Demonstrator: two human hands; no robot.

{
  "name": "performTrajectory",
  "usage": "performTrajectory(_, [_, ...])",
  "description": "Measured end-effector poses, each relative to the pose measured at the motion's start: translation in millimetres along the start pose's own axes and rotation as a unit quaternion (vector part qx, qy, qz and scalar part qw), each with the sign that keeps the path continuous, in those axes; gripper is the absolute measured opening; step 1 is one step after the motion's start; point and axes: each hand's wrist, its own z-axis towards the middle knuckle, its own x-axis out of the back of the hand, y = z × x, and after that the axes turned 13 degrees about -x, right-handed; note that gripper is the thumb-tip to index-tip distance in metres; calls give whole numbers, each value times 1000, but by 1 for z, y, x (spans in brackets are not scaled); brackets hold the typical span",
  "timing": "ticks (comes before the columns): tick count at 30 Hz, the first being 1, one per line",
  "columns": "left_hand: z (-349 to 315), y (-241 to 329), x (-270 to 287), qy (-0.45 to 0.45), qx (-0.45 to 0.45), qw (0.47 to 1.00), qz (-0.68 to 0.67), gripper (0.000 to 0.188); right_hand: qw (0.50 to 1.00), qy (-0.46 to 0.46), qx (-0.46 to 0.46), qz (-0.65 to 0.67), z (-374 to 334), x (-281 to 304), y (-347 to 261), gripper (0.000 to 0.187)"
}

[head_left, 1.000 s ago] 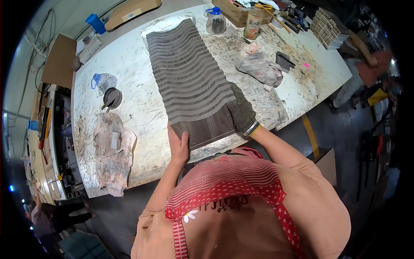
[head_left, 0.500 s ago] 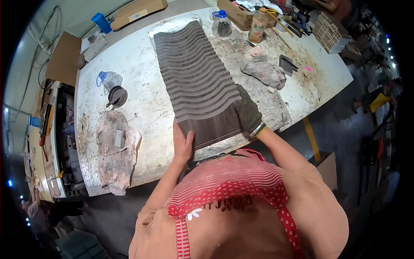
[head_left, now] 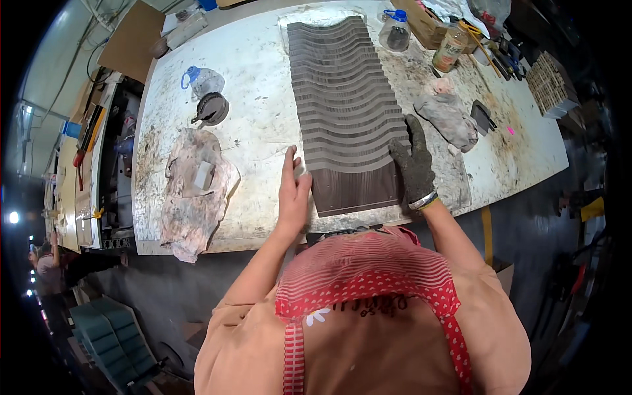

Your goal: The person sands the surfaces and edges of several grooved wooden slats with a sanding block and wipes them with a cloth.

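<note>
A long dark brown panel, its upper part covered by overlapping wavy grey strips, lies lengthwise on the table in front of me. Bare and with fingers stretched out, my left hand is beside the panel's near left edge; whether it touches cannot be made out. My right hand wears a dark, grimy glove. Its thumb rests over the panel's right edge, and the fingers point away along that side, spread from the thumb. The panel's near end shows bare brown board.
Left on the stained white table are a stained cloth with a pale block, a round black dish and a blue-handled clear jug. Rightward are a bunched rag, a black scraper and a bottle.
The view has shifted, and the panel now lies straighter before me. My left hand has loosened from its near left corner; my gloved hand's thumb and fingers have spread apart.
</note>
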Motion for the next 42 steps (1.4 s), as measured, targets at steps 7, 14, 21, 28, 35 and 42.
performTrajectory(7, [106, 1, 31, 71, -66, 986, 134, 22, 984, 54, 112, -125, 11, 2, 26, 63])
performTrajectory(14, [192, -24, 17, 15, -144, 976, 162, 15, 999, 33, 35, -9, 7, -2, 21, 65])
performTrajectory(21, [221, -21, 18, -125, 6, 978, 166, 18, 1000, -6, 10, -3, 12, 5, 17, 65])
performTrajectory(28, [224, -2, 15, -169, 21, 964, 205, 13, 999, -6, 33, -17, 15, 5, 26, 69])
performTrajectory(35, [228, 27, -71, -203, -160, 929, 265, 17, 997, 9, 65, -33, 15, 2, 32, 73])
performTrajectory(42, [242, 2, -105, -221, -43, 960, 166, 19, 996, 24, 72, -56, 14, 4, 32, 73])
